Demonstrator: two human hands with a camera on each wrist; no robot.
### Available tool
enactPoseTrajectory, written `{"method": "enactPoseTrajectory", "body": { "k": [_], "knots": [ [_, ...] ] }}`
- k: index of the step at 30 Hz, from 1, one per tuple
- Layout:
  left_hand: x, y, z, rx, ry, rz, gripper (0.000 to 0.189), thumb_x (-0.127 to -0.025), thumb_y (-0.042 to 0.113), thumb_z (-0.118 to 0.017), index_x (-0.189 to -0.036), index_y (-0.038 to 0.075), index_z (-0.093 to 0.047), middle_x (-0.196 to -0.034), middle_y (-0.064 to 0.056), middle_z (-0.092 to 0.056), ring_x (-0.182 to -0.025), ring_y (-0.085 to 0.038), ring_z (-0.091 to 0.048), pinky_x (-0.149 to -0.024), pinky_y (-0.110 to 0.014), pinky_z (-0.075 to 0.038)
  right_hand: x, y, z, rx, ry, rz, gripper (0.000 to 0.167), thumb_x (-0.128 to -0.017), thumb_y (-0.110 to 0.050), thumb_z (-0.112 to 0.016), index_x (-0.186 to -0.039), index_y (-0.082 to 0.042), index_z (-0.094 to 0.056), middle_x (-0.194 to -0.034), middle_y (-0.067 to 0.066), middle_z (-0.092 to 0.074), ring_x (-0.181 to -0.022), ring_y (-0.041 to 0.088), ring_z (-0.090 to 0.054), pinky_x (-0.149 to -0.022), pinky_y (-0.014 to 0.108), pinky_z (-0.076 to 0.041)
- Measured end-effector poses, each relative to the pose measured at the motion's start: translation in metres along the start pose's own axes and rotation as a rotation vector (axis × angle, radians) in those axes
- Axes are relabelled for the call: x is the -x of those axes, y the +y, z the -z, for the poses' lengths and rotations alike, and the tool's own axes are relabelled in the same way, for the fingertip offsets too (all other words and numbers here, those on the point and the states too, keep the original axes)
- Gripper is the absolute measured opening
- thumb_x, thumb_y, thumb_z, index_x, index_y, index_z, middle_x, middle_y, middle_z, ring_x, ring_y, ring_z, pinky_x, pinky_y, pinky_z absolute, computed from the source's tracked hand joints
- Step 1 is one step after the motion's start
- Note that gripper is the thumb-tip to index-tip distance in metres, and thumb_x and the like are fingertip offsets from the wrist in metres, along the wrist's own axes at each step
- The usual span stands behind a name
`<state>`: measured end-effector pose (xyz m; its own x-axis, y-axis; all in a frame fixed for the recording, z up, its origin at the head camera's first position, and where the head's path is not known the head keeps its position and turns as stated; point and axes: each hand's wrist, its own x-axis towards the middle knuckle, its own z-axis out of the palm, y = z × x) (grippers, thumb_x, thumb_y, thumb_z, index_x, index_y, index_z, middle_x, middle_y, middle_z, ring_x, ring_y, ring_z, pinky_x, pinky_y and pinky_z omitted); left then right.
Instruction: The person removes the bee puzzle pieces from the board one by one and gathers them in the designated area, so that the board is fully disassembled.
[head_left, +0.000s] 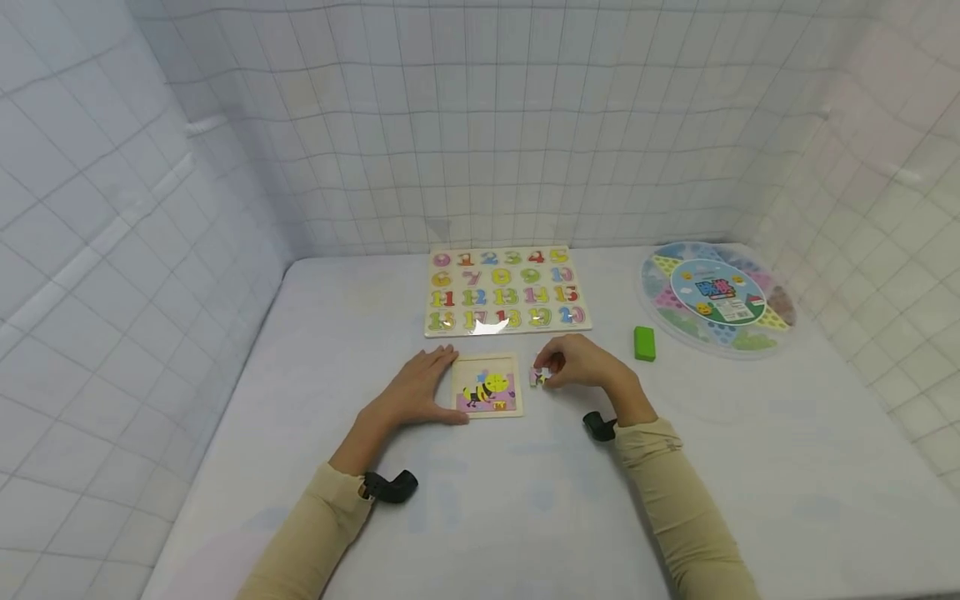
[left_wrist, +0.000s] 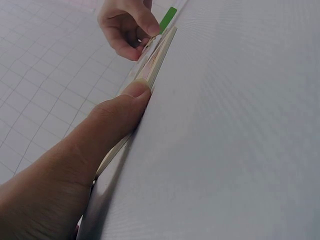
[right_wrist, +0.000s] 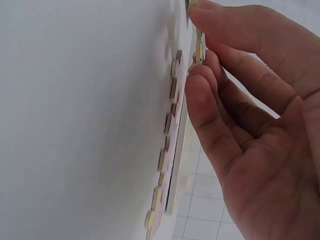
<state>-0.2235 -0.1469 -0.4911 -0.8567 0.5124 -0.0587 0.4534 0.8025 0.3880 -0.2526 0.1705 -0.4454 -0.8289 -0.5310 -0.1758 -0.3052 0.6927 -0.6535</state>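
The bee picture looks partly done: its lower part sits in the wooden tray, pink and yellow, while the far strip looks bare. The left hand, thumb spread from fingers, steadies the tray's left side. To its right, the right hand pinches a puzzle piece; loose pieces apparently remain.

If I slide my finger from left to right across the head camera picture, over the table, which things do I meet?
Left hand → square bee puzzle → right hand → green block → big round game board.
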Motion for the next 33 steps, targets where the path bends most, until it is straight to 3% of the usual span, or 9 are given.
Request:
{"method": "enactPoseTrajectory", "body": {
  "k": [14,33],
  "knots": [
    [0.0023,-0.0023,-0.0006,0.007,0.004,0.005,0.115,-0.068,0.070,-0.073,-0.154,0.008,-0.027,-0.161,-0.013,-0.026,-0.150,-0.033,-0.023,-0.124,-0.049,-0.017,0.0059,0.0063,0.0061,0.040,-0.010,-0.059,0.026,-0.074,-0.008,-0.082,-0.099,-0.008,-0.073,-0.088,0.004,-0.067,-0.080,0.015,-0.057,-0.073,0.026,-0.051],
    [0.0046,0.0008,0.0036,0.009,0.003,0.016,0.115,-0.068,0.069,-0.072,-0.154,0.008,-0.027,-0.161,-0.013,-0.026,-0.149,-0.034,-0.023,-0.124,-0.050,-0.017,0.0054,0.0062,0.0049,0.038,-0.004,-0.062,0.027,-0.074,-0.008,-0.082,-0.099,-0.006,-0.072,-0.089,0.005,-0.067,-0.080,0.016,-0.057,-0.072,0.026,-0.051]
  ]
}}
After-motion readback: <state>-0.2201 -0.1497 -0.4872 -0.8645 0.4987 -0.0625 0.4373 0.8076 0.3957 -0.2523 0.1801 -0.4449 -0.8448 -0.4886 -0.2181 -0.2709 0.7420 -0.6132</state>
